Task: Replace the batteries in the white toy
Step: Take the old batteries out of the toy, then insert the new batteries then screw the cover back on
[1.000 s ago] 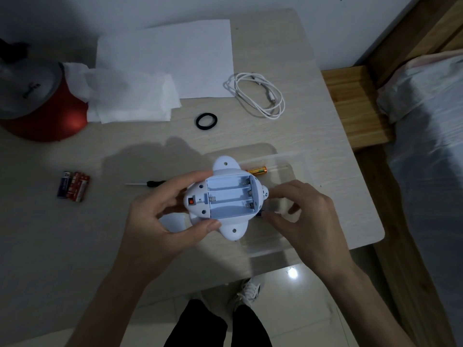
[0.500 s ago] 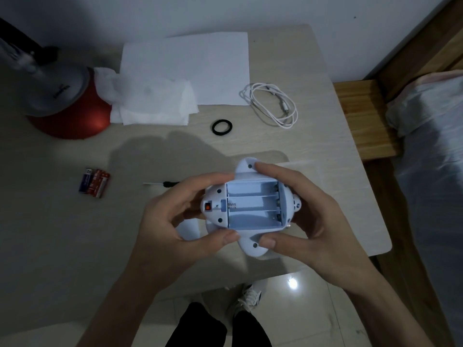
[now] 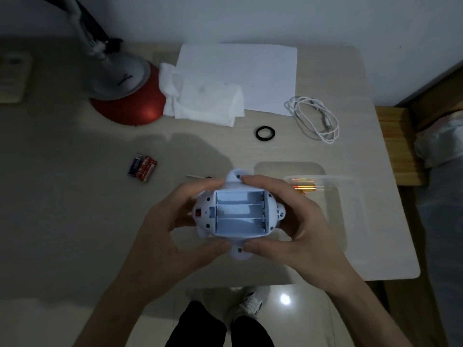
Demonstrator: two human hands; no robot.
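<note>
The white toy [image 3: 238,211] is held upside down above the near edge of the table [image 3: 75,196], with its battery compartment [image 3: 240,212] open and facing up. Three slots are counted in it, and all three are seen empty; the cover is not visible. The toy is grasped from both sides: the left hand [image 3: 160,236] is closed around its left end, and the right hand [image 3: 295,226] around its right end, thumb below and fingers above.

Just beside the right hand, a gold battery [image 3: 304,188] is lying inside a clear plastic tray [image 3: 335,221]; how many are there cannot be told, because of reflections. Well to the left, a group of three batteries [image 3: 142,167] is resting on the table, and a small screwdriver [image 3: 199,176] is partly hidden behind the left hand.

The two groups of batteries could be confused, so used cells might be put back. A cell could also be inserted with wrong polarity, since the light is weak.
</note>
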